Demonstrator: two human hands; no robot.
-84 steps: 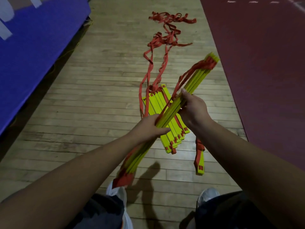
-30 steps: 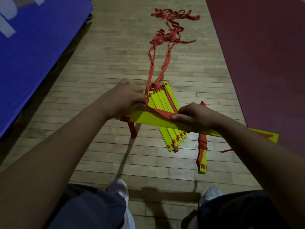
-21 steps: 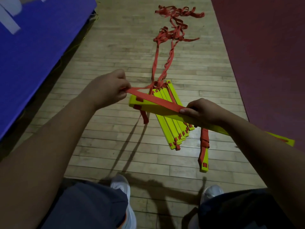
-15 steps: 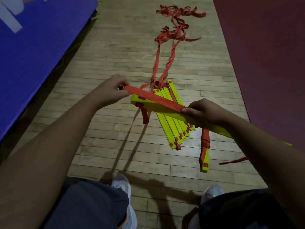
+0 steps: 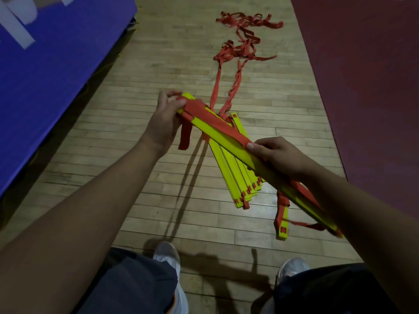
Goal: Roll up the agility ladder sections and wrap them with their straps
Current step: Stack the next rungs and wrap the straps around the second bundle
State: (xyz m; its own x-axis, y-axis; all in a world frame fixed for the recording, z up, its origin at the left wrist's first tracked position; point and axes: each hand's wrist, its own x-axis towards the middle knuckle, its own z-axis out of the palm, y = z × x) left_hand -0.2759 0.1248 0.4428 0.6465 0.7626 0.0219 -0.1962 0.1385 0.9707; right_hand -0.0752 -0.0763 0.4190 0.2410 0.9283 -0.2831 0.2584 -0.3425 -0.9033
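Bundle [image 5: 225,141] being held diagonal, long axis running far-left to near-right, left hand [image 5: 166,123] pinching strap [image 5: 213,120] at far end, right hand [image 5: 280,156] gripping mid-bundle, thumb pinning strap.

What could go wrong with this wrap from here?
1. The orange strap is pinned along the held rung bundle only by the right hand thumb. A slip would likely slacken the wrap.
2. The left hand grips the bundle's far end, where a loose strap tail hangs free. It may snag or get wrapped in crooked.
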